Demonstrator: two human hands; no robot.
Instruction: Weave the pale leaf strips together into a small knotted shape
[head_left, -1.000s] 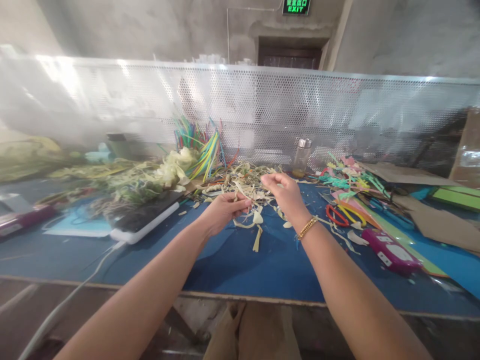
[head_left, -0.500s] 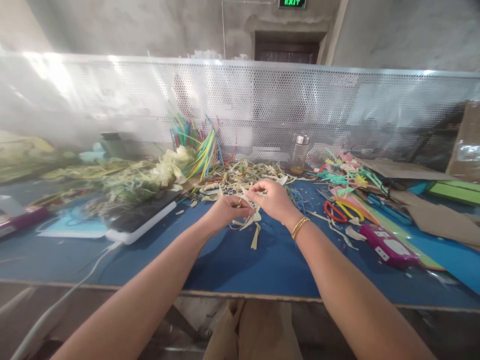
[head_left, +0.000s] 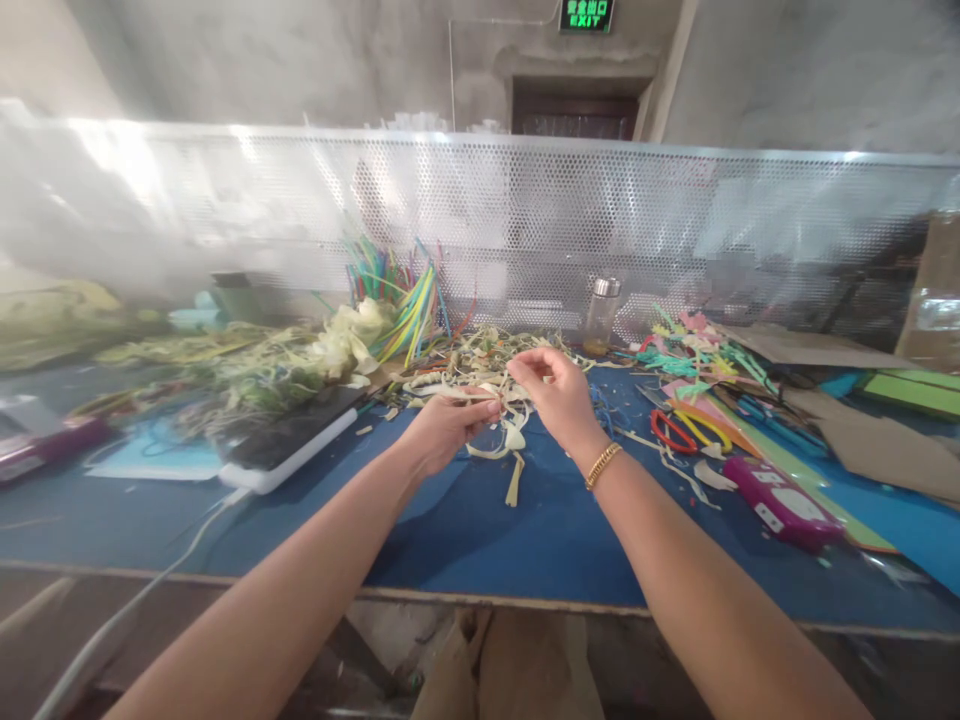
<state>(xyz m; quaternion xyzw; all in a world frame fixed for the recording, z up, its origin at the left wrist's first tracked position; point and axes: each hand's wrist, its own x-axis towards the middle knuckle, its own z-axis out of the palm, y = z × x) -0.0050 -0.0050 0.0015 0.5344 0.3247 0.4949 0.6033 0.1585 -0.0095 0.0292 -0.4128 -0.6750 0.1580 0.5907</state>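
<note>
Bare hands: two. Left hand [head_left: 448, 425], in front of and left of the clear bottle [head_left: 600, 315]: thumb and forefinger pinching pale strips [head_left: 514, 437], loops and tails lying just beyond the fingertips. Right hand [head_left: 559, 400], in front of the bottle, nearer it: grip drawn together, thumb against forefinger; cannot tell whether anything thin is between them. One gold bracelet [head_left: 604, 466] on that wrist.

Main heap [head_left: 510, 348] of dry strips: one, just left of the bottle, pieces too tangled to count.

Scissor handles right of the bottle and nearer the person: two loops, one red [head_left: 673, 432], one yellow [head_left: 703, 426]. Purple devices: two, one [head_left: 781, 502] right of the bottle, another [head_left: 52, 447] far left of it. Coloured stems [head_left: 405, 300], one bunch, left of the bottle, uncountable.

Containers: bottle, silver-capped, upright on the blue bench [head_left: 510, 560]; a little yellowish-brown liquid at its bottom.
</note>
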